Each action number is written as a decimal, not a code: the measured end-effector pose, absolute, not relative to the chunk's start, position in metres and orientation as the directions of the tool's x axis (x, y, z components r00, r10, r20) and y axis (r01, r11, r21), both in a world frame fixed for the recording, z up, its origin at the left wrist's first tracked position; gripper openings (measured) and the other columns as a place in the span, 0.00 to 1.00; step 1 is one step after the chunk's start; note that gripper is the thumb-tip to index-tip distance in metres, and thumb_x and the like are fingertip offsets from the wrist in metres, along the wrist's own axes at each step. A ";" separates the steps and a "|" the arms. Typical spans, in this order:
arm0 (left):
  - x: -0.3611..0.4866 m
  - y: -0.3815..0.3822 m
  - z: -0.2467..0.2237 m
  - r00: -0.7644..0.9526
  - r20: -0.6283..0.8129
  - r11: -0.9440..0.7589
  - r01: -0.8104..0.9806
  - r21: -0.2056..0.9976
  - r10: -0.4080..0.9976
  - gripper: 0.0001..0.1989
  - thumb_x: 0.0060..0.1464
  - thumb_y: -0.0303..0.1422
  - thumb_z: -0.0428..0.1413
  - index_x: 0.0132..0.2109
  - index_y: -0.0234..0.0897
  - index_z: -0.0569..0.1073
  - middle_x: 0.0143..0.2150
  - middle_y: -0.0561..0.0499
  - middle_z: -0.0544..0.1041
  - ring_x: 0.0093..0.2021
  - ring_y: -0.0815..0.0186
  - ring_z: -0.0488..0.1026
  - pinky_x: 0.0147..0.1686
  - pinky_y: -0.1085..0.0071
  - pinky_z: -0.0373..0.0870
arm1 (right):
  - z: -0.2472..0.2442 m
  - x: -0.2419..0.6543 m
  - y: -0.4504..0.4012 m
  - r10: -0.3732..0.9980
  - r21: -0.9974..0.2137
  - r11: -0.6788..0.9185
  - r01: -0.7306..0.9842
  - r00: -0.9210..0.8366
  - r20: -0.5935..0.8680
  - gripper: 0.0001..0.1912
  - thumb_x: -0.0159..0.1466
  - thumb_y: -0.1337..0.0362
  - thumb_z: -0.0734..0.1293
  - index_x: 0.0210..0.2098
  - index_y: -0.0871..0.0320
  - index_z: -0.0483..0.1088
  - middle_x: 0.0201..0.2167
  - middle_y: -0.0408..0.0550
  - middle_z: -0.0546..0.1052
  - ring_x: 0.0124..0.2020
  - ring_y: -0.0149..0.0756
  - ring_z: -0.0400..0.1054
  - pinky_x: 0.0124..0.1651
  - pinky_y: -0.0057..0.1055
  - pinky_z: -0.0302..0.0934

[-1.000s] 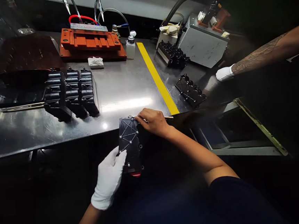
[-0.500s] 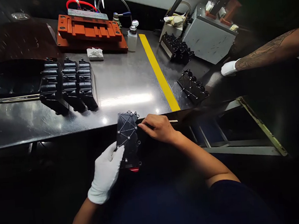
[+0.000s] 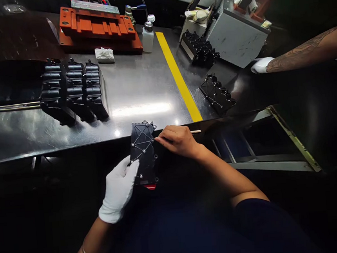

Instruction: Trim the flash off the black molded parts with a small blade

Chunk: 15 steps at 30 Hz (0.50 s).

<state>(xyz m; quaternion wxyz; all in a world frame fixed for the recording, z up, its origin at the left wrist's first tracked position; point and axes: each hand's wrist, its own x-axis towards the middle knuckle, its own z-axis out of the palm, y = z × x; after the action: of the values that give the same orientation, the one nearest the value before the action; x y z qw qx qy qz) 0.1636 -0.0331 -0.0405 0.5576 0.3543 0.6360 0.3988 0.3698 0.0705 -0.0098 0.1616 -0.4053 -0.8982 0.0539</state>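
Note:
My left hand [image 3: 118,190], in a white glove, grips a flat black ribbed plastic cover [image 3: 143,152] by its left edge, thumb on its face. The cover is held upright just in front of the bench edge. Small silver studs dot its ribs, and a bit of red shows under its lower end. At its right edge my bare right hand [image 3: 177,140] is closed in a pinch. A thin pale stick [image 3: 196,132] sticks out behind that hand; its tip at the cover is hidden by the fingers.
On the metal bench [image 3: 135,86] stand several black housings [image 3: 94,89] beside thin sticks [image 3: 15,106], an orange fixture [image 3: 98,30], a pump bottle [image 3: 148,35] and folded tissue [image 3: 105,55]. Beyond yellow tape [image 3: 178,76], a co-worker's gloved hand [image 3: 262,65] is near another black cover [image 3: 217,94].
The whole view has shifted slightly, so the bench and hands sit a little higher. Both hands keep their hold at the cover. The co-worker's hand has moved slightly.

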 end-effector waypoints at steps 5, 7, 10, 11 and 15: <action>0.164 -0.033 -0.041 -0.126 -0.429 0.431 -0.011 0.902 0.894 0.25 0.52 0.47 0.59 0.52 0.35 0.77 0.28 0.53 0.78 0.34 0.62 0.75 0.36 0.72 0.72 | -0.012 0.370 0.068 0.778 -0.282 0.628 0.725 -0.572 0.262 0.19 0.70 0.57 0.59 0.28 0.58 0.72 0.27 0.48 0.76 0.28 0.30 0.67 0.30 0.28 0.52; 0.164 -0.033 -0.041 -0.133 -0.430 0.433 -0.010 0.901 0.893 0.25 0.52 0.47 0.59 0.51 0.35 0.77 0.28 0.53 0.78 0.34 0.62 0.75 0.36 0.73 0.72 | -0.014 0.369 0.067 0.786 -0.295 0.617 0.729 -0.558 0.267 0.19 0.70 0.57 0.58 0.28 0.58 0.73 0.26 0.48 0.77 0.28 0.30 0.68 0.31 0.28 0.53; 0.163 -0.033 -0.041 -0.137 -0.430 0.433 -0.008 0.901 0.893 0.25 0.52 0.47 0.59 0.51 0.36 0.77 0.26 0.54 0.77 0.34 0.62 0.75 0.36 0.73 0.71 | -0.017 0.369 0.064 0.805 -0.300 0.590 0.750 -0.516 0.294 0.19 0.70 0.57 0.58 0.28 0.58 0.73 0.26 0.48 0.77 0.27 0.30 0.68 0.31 0.28 0.54; 0.163 -0.033 -0.041 -0.137 -0.427 0.430 -0.005 0.903 0.894 0.25 0.52 0.47 0.59 0.51 0.36 0.77 0.27 0.54 0.77 0.35 0.62 0.75 0.37 0.73 0.72 | -0.017 0.369 0.063 0.804 -0.309 0.591 0.745 -0.513 0.300 0.19 0.70 0.57 0.58 0.28 0.58 0.73 0.26 0.48 0.77 0.27 0.30 0.68 0.31 0.28 0.54; 0.163 -0.033 -0.039 -0.155 -0.421 0.430 0.023 0.903 0.893 0.26 0.51 0.48 0.59 0.51 0.35 0.78 0.30 0.52 0.79 0.35 0.62 0.75 0.37 0.73 0.72 | -0.018 0.369 0.062 0.814 -0.319 0.577 0.752 -0.495 0.304 0.20 0.70 0.57 0.59 0.27 0.58 0.72 0.25 0.48 0.76 0.27 0.30 0.68 0.31 0.29 0.54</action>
<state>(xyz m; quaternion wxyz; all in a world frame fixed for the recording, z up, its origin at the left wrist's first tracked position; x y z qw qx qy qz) 0.1634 -0.0328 -0.0387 0.5448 0.3544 0.6466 0.3994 0.3688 0.0616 -0.0183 0.2145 -0.4543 -0.8616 0.0721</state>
